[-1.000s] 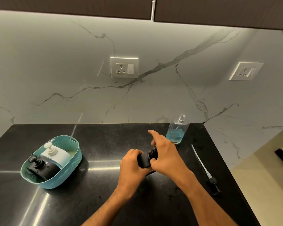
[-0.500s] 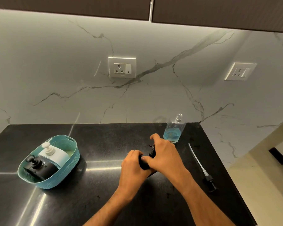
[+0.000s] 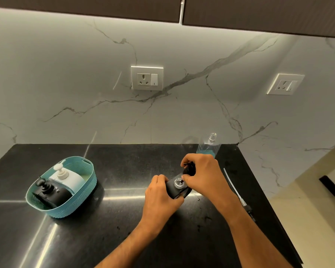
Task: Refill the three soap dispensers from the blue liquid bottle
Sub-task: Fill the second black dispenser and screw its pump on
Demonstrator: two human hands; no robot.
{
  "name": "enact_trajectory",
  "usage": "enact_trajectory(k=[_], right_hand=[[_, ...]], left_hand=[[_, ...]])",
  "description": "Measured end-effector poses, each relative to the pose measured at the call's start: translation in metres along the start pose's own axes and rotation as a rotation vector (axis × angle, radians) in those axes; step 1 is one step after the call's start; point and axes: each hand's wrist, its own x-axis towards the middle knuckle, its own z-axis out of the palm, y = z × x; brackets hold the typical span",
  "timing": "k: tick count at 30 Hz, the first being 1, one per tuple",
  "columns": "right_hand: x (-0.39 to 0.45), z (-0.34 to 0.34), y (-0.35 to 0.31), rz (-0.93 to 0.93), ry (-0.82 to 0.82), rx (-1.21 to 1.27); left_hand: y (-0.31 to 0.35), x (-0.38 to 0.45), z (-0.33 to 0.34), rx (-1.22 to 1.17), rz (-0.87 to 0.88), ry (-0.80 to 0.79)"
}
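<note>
Left hand [image 3: 159, 196] grips the body of a black soap dispenser [image 3: 175, 190] standing on the dark surface [image 3: 124, 229]; its neck is open and faces up. Right hand [image 3: 203, 175] pinches the black pump head [image 3: 189, 169], lifted just above and behind that neck, fingers curled round it. The blue liquid bottle [image 3: 208, 147], uncapped and upright, stands at the far edge directly behind the right hand, which is the nearer of the two to it. Its own pump with long tube [image 3: 235, 189] lies to the right. Two further dispensers, one white [image 3: 66, 176] and one black [image 3: 48, 192], sit in the teal basket [image 3: 79, 202], well apart to the left. Judgement: first dispenser being opened, none refilled.
</note>
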Motion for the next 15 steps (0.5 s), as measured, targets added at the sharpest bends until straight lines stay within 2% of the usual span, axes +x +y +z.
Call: enact_trajectory(k=[7, 15], right_hand=[[-0.009, -0.006, 0.001, -0.009, 0.022, 0.02], [-0.016, -0.028, 0.006, -0.011, 0.107, 0.089]], left_hand=[[0.002, -0.004, 0.004, 0.022, -0.012, -0.026], [-0.001, -0.007, 0.002, 0.022, -0.025, 0.025]])
